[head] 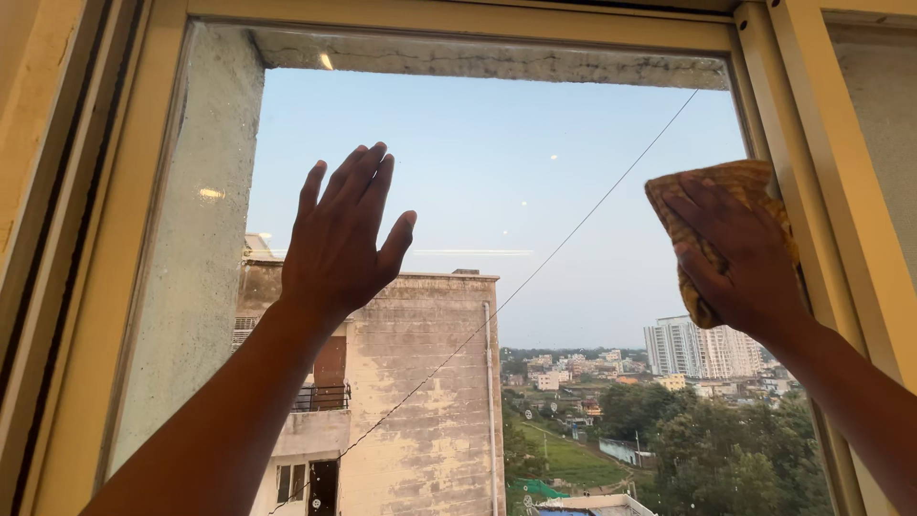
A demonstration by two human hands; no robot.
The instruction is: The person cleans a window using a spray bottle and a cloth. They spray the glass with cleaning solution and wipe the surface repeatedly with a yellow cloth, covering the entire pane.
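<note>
- Yellow-brown and loosely woven, the cloth (718,205) lies flat against the glass pane (535,191) near its upper right corner, just beside the right upright of the window frame (812,191).
- The right hand (731,258) covers most of the cloth from behind, palm pressed onto it and fingers laid close together, so the fabric shows only above the fingertips, along the left edge and a little below the palm.
- The left hand (339,239) is well apart from it, on the left half of the pane. It is flat and empty, fingers straight and pointing up, thumb spread out to the right; the palm faces the glass, but whether it touches the glass cannot be told.
- Both forearms rise from the bottom of the view towards the pane.
- The cream-coloured frame runs along the top and both sides of the glass.
- Through the pane there is pale blue sky, a weathered concrete building (420,382) on the left, a thin wire (573,234) running diagonally across, trees and distant tower blocks (702,346) lower right.
- Small light reflections dot the glass.
</note>
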